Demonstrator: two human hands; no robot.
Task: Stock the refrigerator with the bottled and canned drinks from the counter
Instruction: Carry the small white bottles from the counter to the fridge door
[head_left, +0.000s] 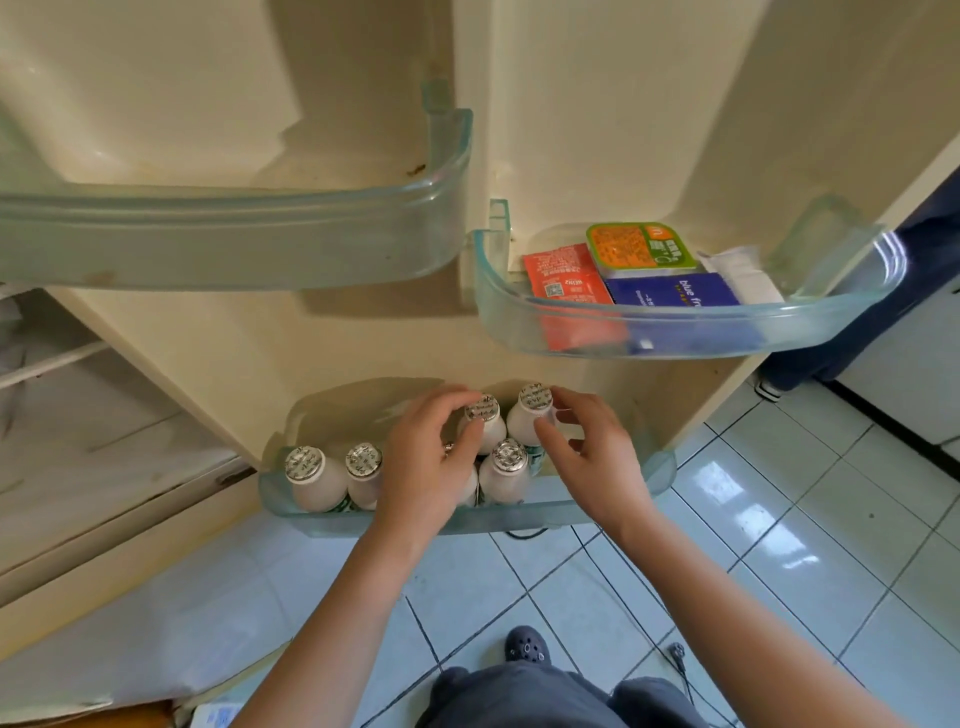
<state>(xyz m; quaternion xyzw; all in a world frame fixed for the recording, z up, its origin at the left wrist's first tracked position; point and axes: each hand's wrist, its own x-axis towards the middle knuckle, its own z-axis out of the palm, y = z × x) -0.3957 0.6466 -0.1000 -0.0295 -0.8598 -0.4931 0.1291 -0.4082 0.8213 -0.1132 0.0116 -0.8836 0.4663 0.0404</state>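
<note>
the left hand (431, 457) was seen curled over the rear-left bottle (482, 408), its neck pinched between thumb and fingers. the right hand (597, 457) was closed in the same way round the neck of the rear-right bottle (534, 397), thumb in front and fingers behind. both bottles were held upright, their long axes vertical and their foil caps turned up toward the camera. they stood touching or just beside each other at the back of the bottom door bin (660, 473). each hand lay directly over its own bottle, the left nearer the hinge side and the right nearer the door's free edge.

just in front of the pair a front bottle (508, 462) was standing, between the two thumbs. another was mostly hidden behind the left hand. two more bottles (306, 473) were set well to the left in the same bin.

it was judged that both bottles were being seated in the back row. any release would then call for the hands to be drawn straight up along the bottles' axes, clear of the front bottle's cap.

above, an upper right bin (675, 332) was filled with flat packets. the tabletop was not in view.
</note>
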